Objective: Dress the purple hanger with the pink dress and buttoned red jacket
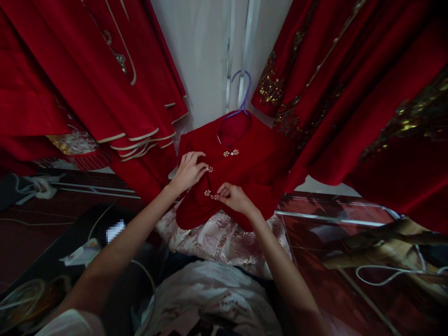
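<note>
A small red velvet jacket (pixel 252 158) hangs on a purple hanger (pixel 243 91) in front of a white wall. Pearl-like clasp buttons run down its front; the top one (pixel 231 152) is fastened. My left hand (pixel 189 170) pinches the jacket's front edge by the middle button (pixel 209 169). My right hand (pixel 234 197) grips the fabric at the lowest button (pixel 209 192). A pale floral brocade skirt (pixel 217 240) hangs out below the jacket's hem.
Red garments with cream piping (pixel 105 84) hang at the left, and red garments with gold embroidery (pixel 350 93) at the right. Cables (pixel 385 275) and a white device (pixel 82 254) lie on the dark red floor. White cloth (pixel 210 294) is bunched below my arms.
</note>
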Motion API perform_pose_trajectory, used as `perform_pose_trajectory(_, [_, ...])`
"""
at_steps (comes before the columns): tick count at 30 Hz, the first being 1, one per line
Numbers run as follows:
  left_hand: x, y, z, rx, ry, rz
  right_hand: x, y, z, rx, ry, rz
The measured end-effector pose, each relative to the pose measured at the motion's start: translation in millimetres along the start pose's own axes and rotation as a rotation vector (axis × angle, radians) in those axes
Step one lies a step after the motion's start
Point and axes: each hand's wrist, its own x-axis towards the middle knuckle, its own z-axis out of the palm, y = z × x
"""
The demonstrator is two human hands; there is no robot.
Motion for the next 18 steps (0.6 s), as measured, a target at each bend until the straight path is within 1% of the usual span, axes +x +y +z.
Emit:
perform_pose_trajectory(6, [10,-12,-4,-0.051,-0.131,0.199,1,1,0,0.01,-0.004,0.002])
perform_pose_trajectory(9, [11,-19,1,-0.081,-0.142,0.261,0,1,0,0.01,0.005,-0.007])
perform_pose_trajectory(11, [12,-19,5,-0.077,-0.098,0.275,0,2,0,0.011,0.005,-0.008])
perform_pose_trajectory(13, [16,-12,9,-0.052,-0.01,0.257,0,2,0,0.012,-0.003,-0.008])
perform_pose_trajectory(16, [30,9,12,-0.026,0.095,0.176,0,2,-1,0.008,-0.012,-0.009])
perform_pose_trajectory(18, [43,25,14,-0.017,0.106,0.132,0,2,-1,0.004,-0.014,-0.003])
